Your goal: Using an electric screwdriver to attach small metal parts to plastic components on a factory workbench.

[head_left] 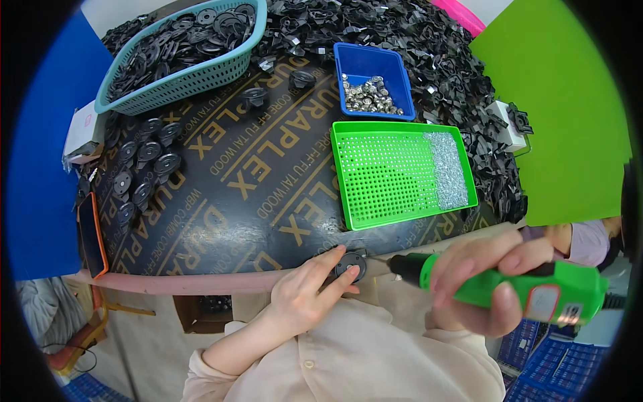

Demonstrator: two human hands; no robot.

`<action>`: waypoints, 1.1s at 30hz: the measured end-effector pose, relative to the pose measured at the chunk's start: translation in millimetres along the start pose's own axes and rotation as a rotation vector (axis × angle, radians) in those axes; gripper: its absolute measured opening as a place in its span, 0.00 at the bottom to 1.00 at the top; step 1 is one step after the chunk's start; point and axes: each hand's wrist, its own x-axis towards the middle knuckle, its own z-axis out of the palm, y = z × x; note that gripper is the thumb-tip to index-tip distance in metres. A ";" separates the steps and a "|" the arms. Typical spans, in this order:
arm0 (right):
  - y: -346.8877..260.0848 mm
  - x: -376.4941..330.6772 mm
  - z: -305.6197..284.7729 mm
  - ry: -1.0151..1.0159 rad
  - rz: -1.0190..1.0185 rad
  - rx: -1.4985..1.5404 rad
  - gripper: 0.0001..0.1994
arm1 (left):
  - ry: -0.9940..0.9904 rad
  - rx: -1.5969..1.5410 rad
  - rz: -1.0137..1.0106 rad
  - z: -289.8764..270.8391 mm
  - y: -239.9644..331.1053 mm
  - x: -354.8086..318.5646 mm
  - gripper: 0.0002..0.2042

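**Green power screwdriver aimed at a black disc by the surface's front edge**

The left hand grasps the black disc near the front edge of the dark surface, its fingers spread over the disc's far side and face. The right hand, slightly blurred, has its fingers wrapped around the green power screwdriver, which lies nearly level with its black nose toward the disc. The thin bit points at the disc's right side; whether they touch cannot be told.

Beyond the hands sits a green tray with a grid of holes, small silver screws gathered at its right end. Just behind it, a blue tub holds shiny round metal pieces. At the far left, a teal basket is heaped with black round parts; similar loose parts lie in a cluster nearer the person. A phone with an orange edge lies at the surface's left side. Black parts are piled along the back and right. Another person's lilac sleeve shows at the right.
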 end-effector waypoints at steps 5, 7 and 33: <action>3.5 -19.3 2.3 0.050 0.173 0.060 0.13 | -0.002 0.057 0.012 0.5 -1.3 -4.2 0.17; 5.7 -20.2 -2.6 0.029 0.184 0.067 0.14 | 0.008 0.058 0.005 2.0 -0.2 -3.6 0.17; 97.6 68.4 -5.1 0.154 0.035 -0.206 0.10 | 0.059 0.039 -0.017 5.9 -0.2 -5.8 0.19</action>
